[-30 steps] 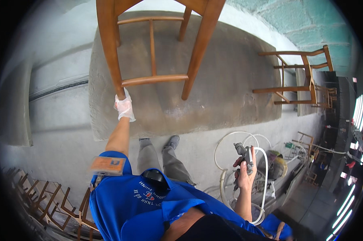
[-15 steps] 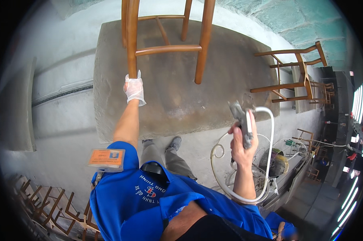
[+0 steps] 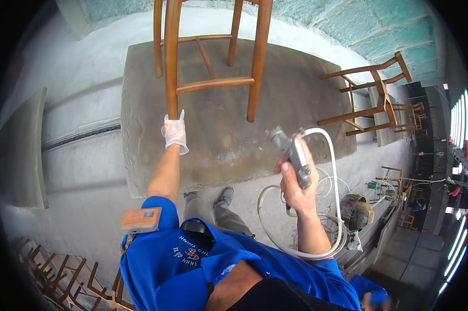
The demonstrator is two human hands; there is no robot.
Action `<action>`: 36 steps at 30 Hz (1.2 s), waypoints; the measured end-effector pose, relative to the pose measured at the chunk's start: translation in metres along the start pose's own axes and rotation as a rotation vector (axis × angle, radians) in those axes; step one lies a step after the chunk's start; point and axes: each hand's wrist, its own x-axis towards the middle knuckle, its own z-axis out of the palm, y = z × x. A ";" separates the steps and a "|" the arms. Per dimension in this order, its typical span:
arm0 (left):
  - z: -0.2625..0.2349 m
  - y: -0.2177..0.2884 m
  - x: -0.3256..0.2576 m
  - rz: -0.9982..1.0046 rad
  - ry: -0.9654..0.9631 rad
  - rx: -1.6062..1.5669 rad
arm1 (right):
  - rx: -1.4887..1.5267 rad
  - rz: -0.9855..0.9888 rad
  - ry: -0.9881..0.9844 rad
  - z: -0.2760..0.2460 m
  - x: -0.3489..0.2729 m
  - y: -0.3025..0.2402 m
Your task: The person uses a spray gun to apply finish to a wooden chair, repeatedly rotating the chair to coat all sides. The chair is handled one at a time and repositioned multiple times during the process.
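Observation:
A brown wooden chair frame [image 3: 216, 84] hangs at the top of the head view, its upper part cut off by the edge. My left hand [image 3: 175, 133], in a thin white glove, is closed round the lower end of its near left leg. In my bare right hand [image 3: 297, 189] is a grey metal spray gun [image 3: 291, 155], its nozzle end pointing up and left toward the chair. A white hose [image 3: 333, 171] runs from the gun and loops down past my right forearm.
A large grey-brown board [image 3: 208, 140] lies beneath the chair. Another wooden chair [image 3: 368, 98] lies tipped to its right. A stained bucket [image 3: 354, 210] and coiled hoses sit at right. Several chair frames [image 3: 68, 274] stand at lower left. Wet-looking greenish sheeting [image 3: 384, 36] covers the far right.
The chair has come down a little toward me, with my left hand still on its leg. My right hand has shifted left with the spray gun, now tilted more toward the chair.

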 end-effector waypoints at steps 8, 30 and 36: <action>-0.024 -0.016 -0.002 0.026 0.045 0.016 | 0.167 0.033 -0.076 0.115 0.152 0.064; 0.009 -0.006 -0.056 -0.032 0.097 0.001 | 0.046 0.134 0.192 0.137 0.197 0.089; -0.009 -0.040 -0.057 -0.055 0.115 0.148 | 0.125 0.157 0.149 0.060 0.110 0.066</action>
